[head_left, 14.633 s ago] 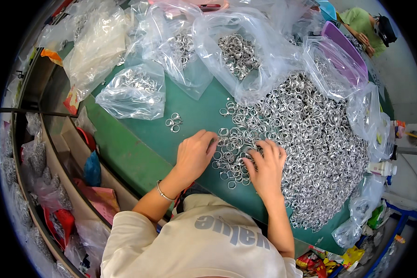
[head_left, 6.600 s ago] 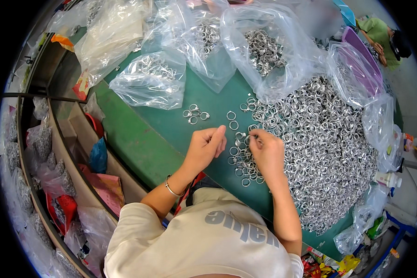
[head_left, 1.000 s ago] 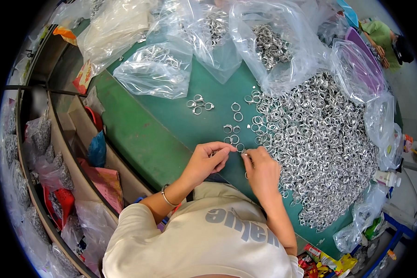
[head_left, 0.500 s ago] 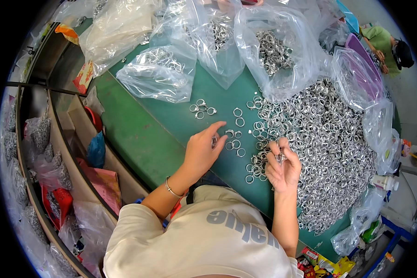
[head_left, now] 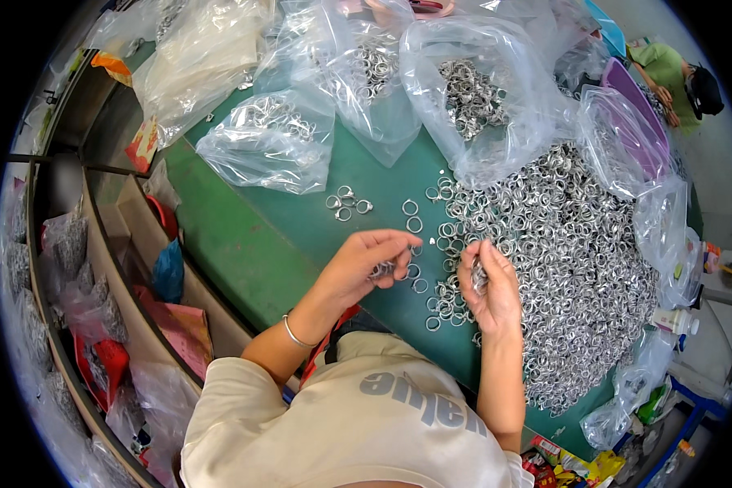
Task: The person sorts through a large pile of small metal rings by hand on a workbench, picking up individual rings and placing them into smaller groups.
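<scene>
My left hand (head_left: 359, 262) hovers low over the green table, its fingers curled around several silver-coloured metal rings (head_left: 381, 269). The index fingertip and thumb reach toward loose rings (head_left: 419, 285) beside them; whether they pinch one is unclear. To the right, my right hand (head_left: 492, 289) is turned palm up at the edge of a large heap of rings (head_left: 577, 276). Its fingers are bent over more metal rings (head_left: 479, 281) in the palm. A small cluster of rings (head_left: 344, 213) lies beyond my left hand, and a pair of rings (head_left: 413, 224) sits between it and the heap.
Clear plastic bags of rings (head_left: 472, 98) line the far side, with a smaller bag (head_left: 268, 146) at left. A purple basket (head_left: 636, 114) stands far right, near a person in green (head_left: 667, 77). Shelving (head_left: 110, 276) with bagged parts runs along the left.
My left hand has moved right over the loose rings, and its fingers have curled in. My right hand's fingers have drawn closer together. The whole view has shifted slightly.
</scene>
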### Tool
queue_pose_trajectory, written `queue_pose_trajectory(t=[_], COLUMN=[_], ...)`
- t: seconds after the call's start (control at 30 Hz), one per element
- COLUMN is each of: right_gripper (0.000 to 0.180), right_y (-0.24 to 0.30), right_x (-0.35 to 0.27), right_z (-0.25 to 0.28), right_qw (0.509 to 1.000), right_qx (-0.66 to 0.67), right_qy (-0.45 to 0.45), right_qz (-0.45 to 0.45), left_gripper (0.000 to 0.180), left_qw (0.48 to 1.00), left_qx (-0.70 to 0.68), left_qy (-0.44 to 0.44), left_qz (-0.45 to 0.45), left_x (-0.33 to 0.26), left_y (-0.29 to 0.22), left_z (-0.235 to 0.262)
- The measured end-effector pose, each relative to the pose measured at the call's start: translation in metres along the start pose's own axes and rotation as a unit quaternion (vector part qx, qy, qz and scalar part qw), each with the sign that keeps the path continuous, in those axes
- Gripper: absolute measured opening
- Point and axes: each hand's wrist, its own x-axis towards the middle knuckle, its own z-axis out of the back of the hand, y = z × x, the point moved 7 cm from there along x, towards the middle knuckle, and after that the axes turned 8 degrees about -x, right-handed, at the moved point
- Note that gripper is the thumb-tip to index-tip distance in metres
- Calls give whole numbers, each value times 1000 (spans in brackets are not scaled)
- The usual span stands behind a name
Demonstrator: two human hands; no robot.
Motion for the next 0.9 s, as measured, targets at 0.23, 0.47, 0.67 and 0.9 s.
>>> queue_pose_trajectory(t=[0.23,0.47,0.67,0.9], right_gripper=[12,28,20,22], right_y=[28,9,6,7], right_x=[-35,-70,-73,-74], right_z=[24,5,15,16], right_qw=[847,723,689,678], right_qx=[-482,-617,-628,-636], right_qy=[-104,-95,-148,-136], right_qz=[197,295,330,343], left_gripper=[10,17,28,27], left_qw=[920,782,734,758], left_qx=[330,582,636,612], left_qy=[-71,79,43,9], left_qz=[-200,-209,-234,-227], left_x=[-5,-30,-22,-19], left_y=[-21,24,30,25], left_z=[-7,-41,-54,-49])
